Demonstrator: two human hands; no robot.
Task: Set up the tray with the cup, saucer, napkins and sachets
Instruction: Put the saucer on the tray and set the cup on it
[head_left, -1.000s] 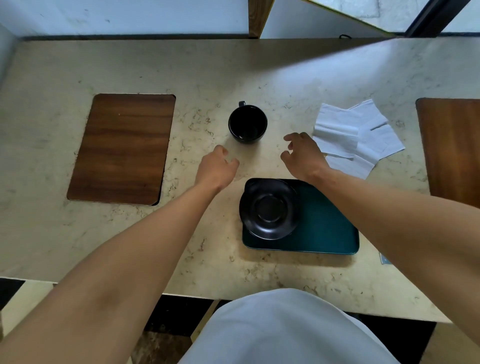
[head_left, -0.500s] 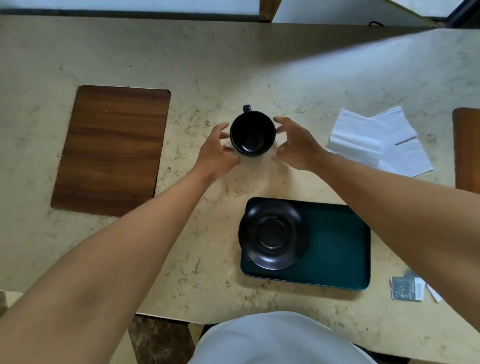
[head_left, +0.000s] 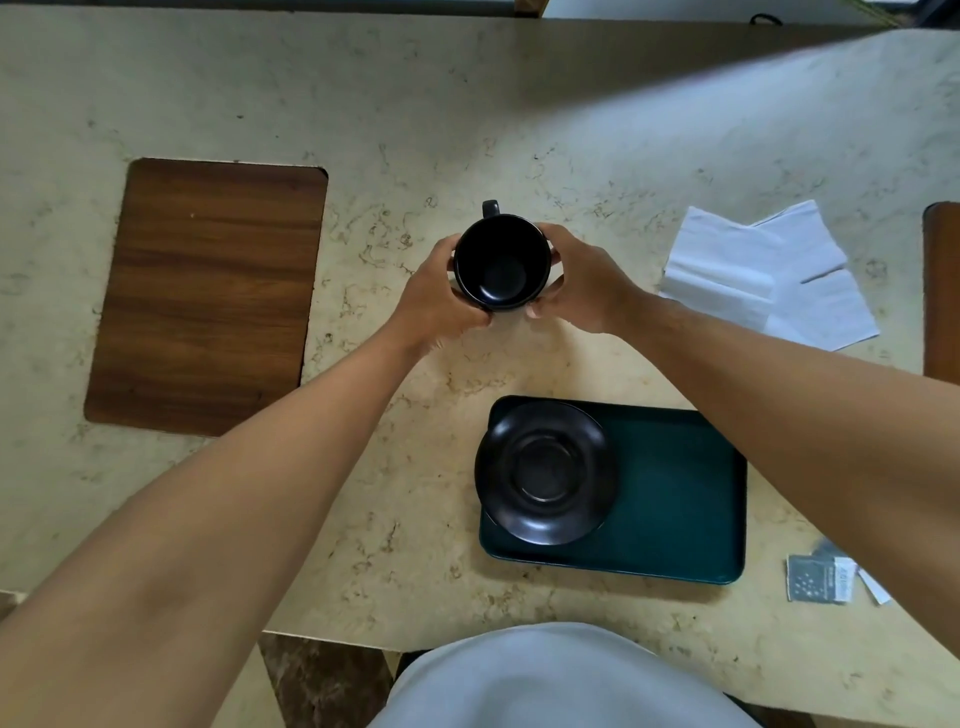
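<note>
We see a black cup with a smooth, softly glossy glaze, and a saucer of the same dark, satin-sheened ware resting on a smooth, matt dark-green tray that looks like plastic. We note a beige, marble-veined countertop with a smooth, low-sheen face, inset with panels of brown wood grain. We also see thin white paper napkins with a soft matt texture, and printed sachets that look like paper or foil.

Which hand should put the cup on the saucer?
Probably the right hand. Both hands hold the cup, but the saucer sits below the right arm's side, on the tray. The left hand would have to cross over.
</note>
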